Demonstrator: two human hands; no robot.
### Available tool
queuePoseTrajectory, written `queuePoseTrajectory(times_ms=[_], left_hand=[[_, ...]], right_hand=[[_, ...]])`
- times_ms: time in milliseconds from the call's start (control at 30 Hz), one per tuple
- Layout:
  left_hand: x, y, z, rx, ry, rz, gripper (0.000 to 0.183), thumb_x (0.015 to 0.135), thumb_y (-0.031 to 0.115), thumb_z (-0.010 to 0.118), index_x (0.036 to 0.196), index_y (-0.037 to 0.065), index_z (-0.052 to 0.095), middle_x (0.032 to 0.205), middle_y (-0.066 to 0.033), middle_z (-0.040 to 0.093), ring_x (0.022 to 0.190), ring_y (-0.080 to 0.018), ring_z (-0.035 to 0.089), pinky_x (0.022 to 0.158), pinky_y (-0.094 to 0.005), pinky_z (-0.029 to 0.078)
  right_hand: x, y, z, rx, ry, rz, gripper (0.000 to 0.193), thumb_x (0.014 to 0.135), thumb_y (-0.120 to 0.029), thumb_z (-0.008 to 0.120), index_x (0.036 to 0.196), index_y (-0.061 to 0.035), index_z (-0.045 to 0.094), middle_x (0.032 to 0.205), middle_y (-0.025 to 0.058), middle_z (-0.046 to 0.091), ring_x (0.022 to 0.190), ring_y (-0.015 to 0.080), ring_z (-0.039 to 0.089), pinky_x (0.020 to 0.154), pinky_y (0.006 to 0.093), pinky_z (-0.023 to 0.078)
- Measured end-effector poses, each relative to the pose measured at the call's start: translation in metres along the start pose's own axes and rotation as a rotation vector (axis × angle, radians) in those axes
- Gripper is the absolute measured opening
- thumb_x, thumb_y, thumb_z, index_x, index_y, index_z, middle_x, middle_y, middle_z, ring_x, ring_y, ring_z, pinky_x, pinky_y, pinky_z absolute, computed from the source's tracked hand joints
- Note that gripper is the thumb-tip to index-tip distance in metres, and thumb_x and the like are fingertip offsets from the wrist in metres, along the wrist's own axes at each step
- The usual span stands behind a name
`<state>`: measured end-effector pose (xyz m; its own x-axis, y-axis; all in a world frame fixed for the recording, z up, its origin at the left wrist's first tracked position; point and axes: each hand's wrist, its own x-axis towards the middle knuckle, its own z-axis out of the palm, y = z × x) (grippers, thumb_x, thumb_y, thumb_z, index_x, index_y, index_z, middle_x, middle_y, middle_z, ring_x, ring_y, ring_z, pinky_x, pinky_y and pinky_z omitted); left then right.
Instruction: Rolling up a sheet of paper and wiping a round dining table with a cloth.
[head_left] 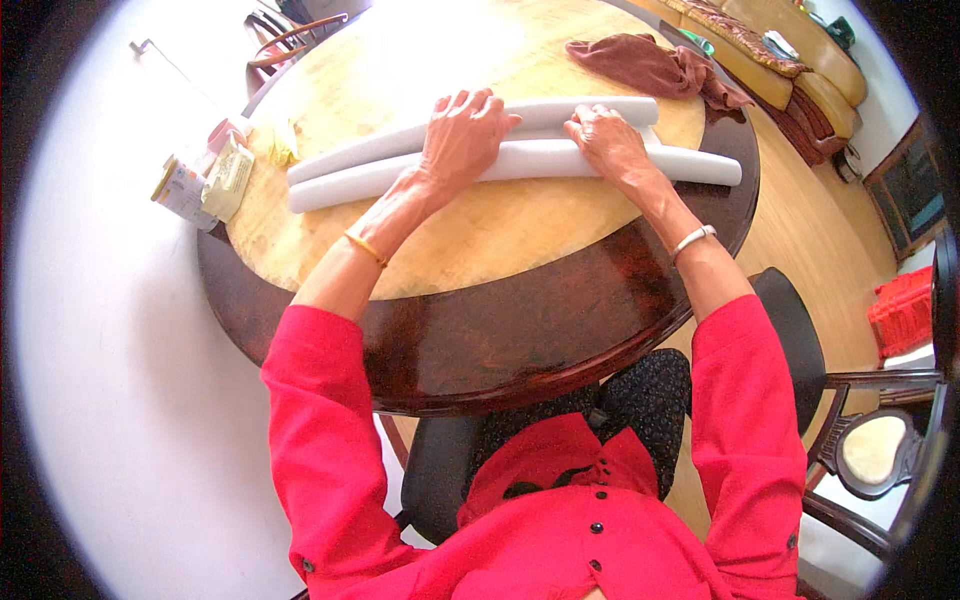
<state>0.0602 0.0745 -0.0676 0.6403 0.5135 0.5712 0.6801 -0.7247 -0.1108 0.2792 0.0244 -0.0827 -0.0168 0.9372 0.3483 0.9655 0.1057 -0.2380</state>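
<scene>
Two long white, foam-like rolls [700, 166] lie side by side across the round table, curving slightly. A strip of white shows between them at the right end. My left hand [465, 142] lies across both rolls left of their middle, fingers bent over the far one and thumb pointing right. Over the rolls to the right, my right hand [608, 142] is closed, its fingers curled at the gap between them. The undersides of both hands' fingers are hidden.
The round table [520, 345] has a dark glossy rim and a pale top. A brown cloth [650, 68] lies at its far right. A can [183, 193] and a pale packet [228, 180] stand at the left edge. A dark chair [790, 325] is at right.
</scene>
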Motion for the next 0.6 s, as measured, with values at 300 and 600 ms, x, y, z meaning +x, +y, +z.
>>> queuePoseTrajectory(times_ms=[300,600], left_hand=[[-0.017,0.026,-0.012,-0.132,-0.172,0.038,0.057,0.084,0.042,0.064,0.118,-0.002,0.051,0.111,-0.0196,0.058,0.107,-0.0358,0.053,0.093,-0.0463,0.039],[-0.007,0.038,-0.036,-0.3,-0.401,-0.019,0.053,0.084,0.044,0.062,0.109,-0.002,0.053,0.1,-0.023,0.063,0.097,-0.0377,0.06,0.085,-0.0465,0.045]], right_hand=[[0.027,0.014,0.015,0.05,0.089,0.043,0.025,0.089,-0.019,0.043,0.096,-0.007,0.064,0.09,0.0181,0.067,0.093,0.0369,0.063,0.083,0.0476,0.05],[-0.061,0.004,-0.036,0.045,0.327,-0.419,0.014,0.088,-0.014,0.058,0.091,-0.0008,0.061,0.094,0.0154,0.061,0.092,0.0338,0.058,0.081,0.0439,0.047]])
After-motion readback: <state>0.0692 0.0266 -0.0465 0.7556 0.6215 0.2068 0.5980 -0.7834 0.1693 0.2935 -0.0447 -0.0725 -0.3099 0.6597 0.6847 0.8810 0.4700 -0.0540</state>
